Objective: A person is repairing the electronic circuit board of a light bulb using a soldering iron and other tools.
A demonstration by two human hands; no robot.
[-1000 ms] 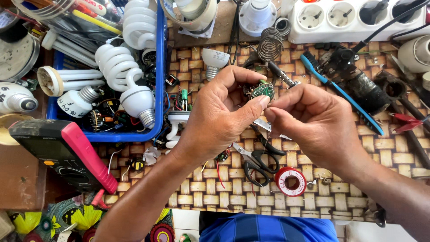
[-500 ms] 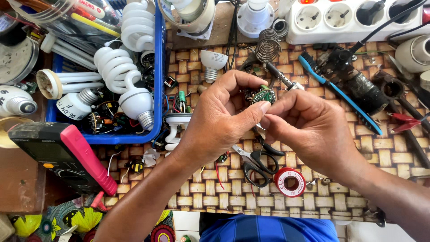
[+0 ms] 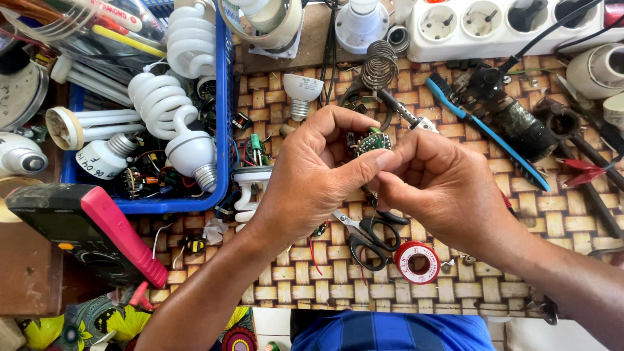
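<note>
A small round green circuit board (image 3: 372, 141) is held above the woven mat (image 3: 455, 273) at the middle of the view. My left hand (image 3: 312, 179) pinches its rim between thumb and forefinger. My right hand (image 3: 445, 185) grips the same board from the right, fingers curled over its lower side. Most of the board is hidden behind my fingers.
A blue basket (image 3: 221, 123) of spiral lamps (image 3: 159, 107) stands at the left. A multimeter (image 3: 91, 231) with a red edge lies at lower left. Scissors (image 3: 367, 237) and a red solder spool (image 3: 416, 262) lie under my hands. A soldering iron stand (image 3: 379, 65), a blue brush (image 3: 487, 130) and a white power strip (image 3: 507, 23) lie behind.
Both hands have shifted slightly left and closed in on the board, with the right fingers now pressed closer against the left thumb.
</note>
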